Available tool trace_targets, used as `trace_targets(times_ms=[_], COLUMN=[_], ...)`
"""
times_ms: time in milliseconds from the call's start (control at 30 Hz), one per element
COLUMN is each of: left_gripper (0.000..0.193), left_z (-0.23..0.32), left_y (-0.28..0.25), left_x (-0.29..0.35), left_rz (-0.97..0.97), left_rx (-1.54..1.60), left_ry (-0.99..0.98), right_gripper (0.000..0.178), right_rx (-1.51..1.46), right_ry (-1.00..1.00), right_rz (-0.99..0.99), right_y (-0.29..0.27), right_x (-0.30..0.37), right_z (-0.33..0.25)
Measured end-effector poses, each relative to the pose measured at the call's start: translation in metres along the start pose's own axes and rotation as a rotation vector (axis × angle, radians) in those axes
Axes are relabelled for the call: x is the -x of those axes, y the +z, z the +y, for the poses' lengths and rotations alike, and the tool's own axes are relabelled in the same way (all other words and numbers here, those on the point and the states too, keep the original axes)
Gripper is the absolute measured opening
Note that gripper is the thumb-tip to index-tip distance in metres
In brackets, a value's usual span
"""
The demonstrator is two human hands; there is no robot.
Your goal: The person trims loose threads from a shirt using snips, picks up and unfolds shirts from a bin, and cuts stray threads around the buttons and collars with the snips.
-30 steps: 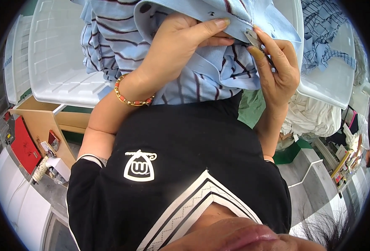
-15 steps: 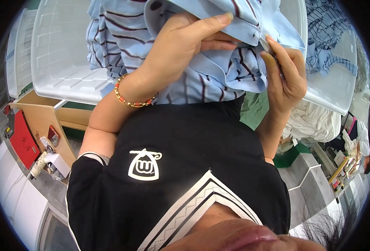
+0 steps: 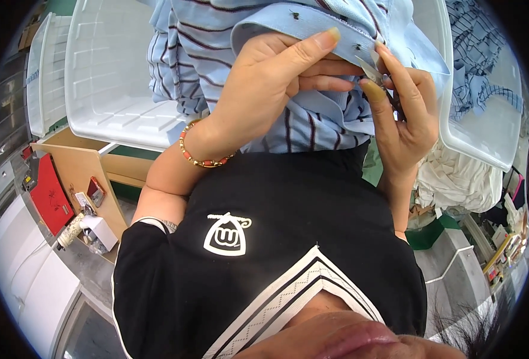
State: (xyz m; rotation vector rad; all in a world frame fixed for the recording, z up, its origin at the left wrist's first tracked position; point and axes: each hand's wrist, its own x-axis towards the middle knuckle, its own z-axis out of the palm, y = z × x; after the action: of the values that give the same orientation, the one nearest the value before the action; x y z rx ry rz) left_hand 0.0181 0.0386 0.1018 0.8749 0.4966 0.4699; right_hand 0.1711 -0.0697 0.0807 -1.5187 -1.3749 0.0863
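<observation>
A light blue garment with dark and white stripes [image 3: 201,39] lies bunched in front of me. My left hand [image 3: 267,84] grips its plain blue band [image 3: 321,27], thumb on top and fingers beneath. Small dark thread tufts [image 3: 358,47] stand out on this band. In my right hand [image 3: 411,113] is a pair of thread snips [image 3: 372,73], its pale blades beside the band's edge near one tuft. The right fingers cover most of the tool. Whether the blades touch the thread, I cannot tell.
Behind the garment is a white plastic bin [image 3: 100,107]. Another translucent bin [image 3: 485,140] at the right holds blue checked cloth [image 3: 476,60]. Below it lies a pile of white cloth [image 3: 456,179]. A wooden shelf unit [image 3: 112,173] and a red panel [image 3: 50,194] are at the left.
The band has shifted in my left hand, and two dark tufts now show along it. The snips' blades have come into clearer view below the band. The whole view has shifted slightly.
</observation>
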Motion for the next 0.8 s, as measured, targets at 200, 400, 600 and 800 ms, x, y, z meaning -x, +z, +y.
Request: trace_targets(times_ms=[200, 400, 600, 800], left_gripper=[0.036, 0.036, 0.035, 0.036], left_z=[-0.0031, -0.0067, -0.0070, -0.0063], left_y=[0.0073, 0.0056, 0.0050, 0.0053], left_x=[-0.0028, -0.0043, -0.0035, -0.0039], left_rz=[-0.022, -0.040, -0.042, -0.026], left_rx=[0.002, -0.010, -0.006, 0.006], left_ry=[0.051, 0.070, 0.074, 0.059], right_gripper=[0.043, 0.042, 0.040, 0.041], right_rx=[0.083, 0.121, 0.187, 0.252], right_ry=[-0.034, 0.036, -0.016, -0.053], right_rz=[0.073, 0.071, 0.084, 0.109], right_y=[0.0028, 0.0024, 0.0043, 0.0072], right_x=[-0.0040, -0.0032, -0.0035, -0.0031], right_z=[-0.0046, -0.0085, -0.0073, -0.0073])
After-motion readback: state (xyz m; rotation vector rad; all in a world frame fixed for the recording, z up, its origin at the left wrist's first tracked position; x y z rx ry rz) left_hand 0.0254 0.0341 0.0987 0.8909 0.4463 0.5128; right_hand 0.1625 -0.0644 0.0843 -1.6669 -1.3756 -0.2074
